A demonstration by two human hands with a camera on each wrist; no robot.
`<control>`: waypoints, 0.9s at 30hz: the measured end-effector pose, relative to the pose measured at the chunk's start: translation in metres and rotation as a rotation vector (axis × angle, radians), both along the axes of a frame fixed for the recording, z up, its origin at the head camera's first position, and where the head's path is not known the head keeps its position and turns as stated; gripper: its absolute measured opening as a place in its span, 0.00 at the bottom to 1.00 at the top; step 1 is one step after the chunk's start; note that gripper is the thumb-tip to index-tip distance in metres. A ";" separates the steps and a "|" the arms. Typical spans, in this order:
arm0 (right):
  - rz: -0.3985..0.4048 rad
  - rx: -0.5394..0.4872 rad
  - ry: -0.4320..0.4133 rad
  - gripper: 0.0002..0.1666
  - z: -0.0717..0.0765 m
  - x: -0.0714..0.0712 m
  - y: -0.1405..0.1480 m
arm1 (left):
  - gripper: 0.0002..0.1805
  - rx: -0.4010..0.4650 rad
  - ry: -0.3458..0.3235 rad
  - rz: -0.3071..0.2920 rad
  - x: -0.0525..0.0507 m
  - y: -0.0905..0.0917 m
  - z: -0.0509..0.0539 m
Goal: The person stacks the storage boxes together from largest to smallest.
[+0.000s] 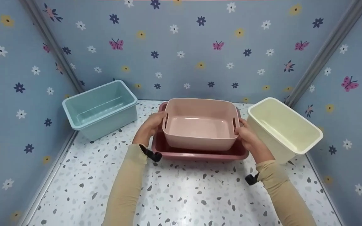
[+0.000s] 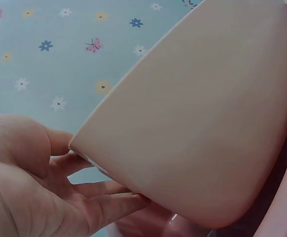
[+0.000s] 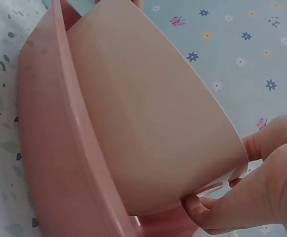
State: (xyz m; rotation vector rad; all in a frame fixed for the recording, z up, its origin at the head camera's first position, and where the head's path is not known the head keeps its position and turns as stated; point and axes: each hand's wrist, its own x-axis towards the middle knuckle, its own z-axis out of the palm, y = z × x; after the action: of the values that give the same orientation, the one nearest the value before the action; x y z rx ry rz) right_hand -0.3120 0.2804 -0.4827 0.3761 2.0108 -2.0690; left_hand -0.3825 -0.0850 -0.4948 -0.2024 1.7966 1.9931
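A light pink bin (image 1: 200, 143) is held level between both hands, its lower part inside a larger dark pink bin (image 1: 200, 156). My left hand (image 1: 152, 125) grips the light bin's left end at the handle slot; in the left wrist view the fingers (image 2: 109, 197) curl at the edge of the bin (image 2: 183, 108). At the right end, my right hand (image 1: 250, 138) pinches the other handle, with thumb and fingers around it in the right wrist view. The dark pink bin (image 3: 50, 128) surrounds the light bin's base. Whether the base touches its floor is hidden.
A blue-green bin (image 1: 112, 124) stands tilted in angle at the left, near the wall. On the right is a pale yellow bin (image 1: 269, 141), close to my right hand. Flowered walls (image 1: 181, 40) enclose the speckled table (image 1: 187, 194) at the back and both sides.
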 end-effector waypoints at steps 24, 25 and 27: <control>0.039 0.070 -0.008 0.49 -0.032 -0.010 -0.005 | 0.16 -0.159 -0.035 -0.052 -0.010 0.005 -0.018; 0.043 0.070 -0.009 0.49 -0.032 -0.010 -0.005 | 0.16 -0.160 -0.028 -0.055 -0.010 0.005 -0.018; 0.047 0.075 -0.012 0.49 -0.033 -0.011 -0.006 | 0.14 -0.161 -0.013 -0.060 -0.009 0.005 -0.019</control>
State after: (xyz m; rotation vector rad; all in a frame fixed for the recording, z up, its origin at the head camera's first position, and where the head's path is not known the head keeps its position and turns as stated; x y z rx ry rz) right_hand -0.3232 0.2746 -0.5161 0.3507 2.0739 -1.9641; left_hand -0.3912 -0.0803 -0.5141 -0.2087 1.9324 1.8036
